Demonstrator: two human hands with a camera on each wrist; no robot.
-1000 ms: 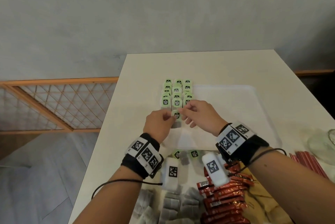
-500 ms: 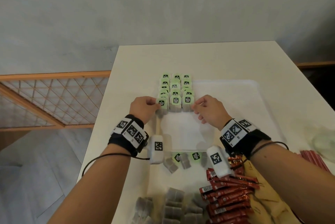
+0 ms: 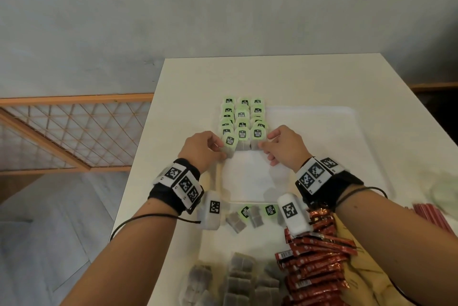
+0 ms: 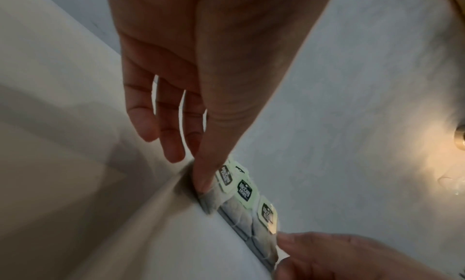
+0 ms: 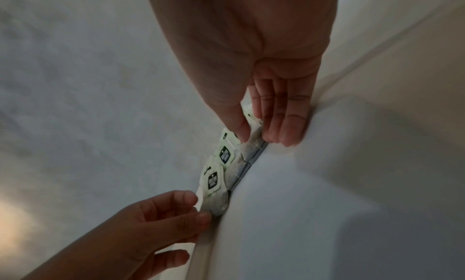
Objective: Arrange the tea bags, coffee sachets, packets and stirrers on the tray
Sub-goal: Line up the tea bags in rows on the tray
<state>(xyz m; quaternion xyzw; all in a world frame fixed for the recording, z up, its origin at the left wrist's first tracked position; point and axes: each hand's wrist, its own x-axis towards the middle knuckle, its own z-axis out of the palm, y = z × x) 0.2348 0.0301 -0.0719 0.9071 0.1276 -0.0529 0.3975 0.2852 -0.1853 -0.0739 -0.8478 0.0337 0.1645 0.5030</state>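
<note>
The left hand (image 3: 202, 148) sits at the nine o'clock end of the nearest row of tea bags (image 3: 242, 123), thumb and forefinger pinching the outermost bag at its grey pouch; the other fingers hang loose above the tray edge (the left wrist view shows the thumb tip pressed onto the pouch corner). The right hand (image 3: 285, 147) mirrors it at the three o'clock end, thumb and fingers closed on the last bag of the same row, so the two hands bracket the row between them.

The tea bags stand in a tight block of three columns in the tray's ten o'clock corner, each a grey mesh pouch topped by a pale green paper tag with a dark printed label, tags overlapping like shingles. The tray (image 3: 347, 147) is white and shallow, its middle and three o'clock side bare.

At six o'clock, near the wrists, two loose tea bags (image 3: 247, 216) lie flat on the white table (image 3: 285, 78). Further toward six o'clock lie grey tea bags without visible tags (image 3: 238, 281), and beside them at five o'clock a heap of red coffee sachets (image 3: 314, 263). Red stirrers (image 3: 431, 216) lie at four o'clock.
</note>
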